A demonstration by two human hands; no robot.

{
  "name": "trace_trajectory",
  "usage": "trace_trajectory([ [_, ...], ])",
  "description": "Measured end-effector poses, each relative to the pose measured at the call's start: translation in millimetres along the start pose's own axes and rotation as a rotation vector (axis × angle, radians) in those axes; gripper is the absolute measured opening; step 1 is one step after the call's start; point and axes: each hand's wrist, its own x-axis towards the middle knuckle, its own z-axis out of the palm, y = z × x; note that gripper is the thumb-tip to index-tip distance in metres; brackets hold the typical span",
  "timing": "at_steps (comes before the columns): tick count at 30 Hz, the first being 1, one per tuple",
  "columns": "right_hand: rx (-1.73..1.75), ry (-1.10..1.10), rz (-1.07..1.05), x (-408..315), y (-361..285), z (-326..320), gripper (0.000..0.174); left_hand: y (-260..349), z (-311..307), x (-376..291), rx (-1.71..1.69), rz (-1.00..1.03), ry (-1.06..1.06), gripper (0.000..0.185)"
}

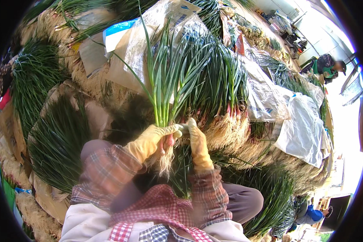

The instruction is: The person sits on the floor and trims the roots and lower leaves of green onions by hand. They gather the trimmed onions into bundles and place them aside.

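Observation:
Both of my hands wear yellowish gloves. My left hand point(149, 139) grips a small bunch of green-leaved allium plants point(162, 106) near their reddish bulbs, with pale roots hanging below and leaves pointing away from me. My right hand point(198, 145) is upright beside the bunch, its fingertips close to the left fingertips; whether it pinches a plant between them I cannot tell. Just beyond lies a large row of similar plants point(213, 75), their pink stem bases and straw-coloured roots point(230, 128) towards me.
Clear plastic sheets point(264, 93) and a white plastic bag point(304, 127) cover parts of the heap. More leafy bundles lie at left point(60, 145) and lower right point(269, 196). A person point(326, 68) is at the upper right, another person point(313, 215) at the lower right.

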Motion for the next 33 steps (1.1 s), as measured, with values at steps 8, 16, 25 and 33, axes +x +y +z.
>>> trace_trajectory([
  [8,0.627,-0.162,0.161,35,40,26,0.021,-16,2,-7,-0.014,0.157,-0.077,0.018],
  [16,-1.454,-0.76,0.333,2,70,5,0.032,12,-9,-18,-0.224,0.114,-0.236,0.027],
  [25,-1.194,0.321,-0.422,67,0,0,0.021,25,-7,-22,-0.159,0.213,-0.156,0.03],
  [33,0.163,-0.151,-0.15,38,-21,-76,0.044,42,-20,-26,-0.197,0.295,-0.303,0.036],
])
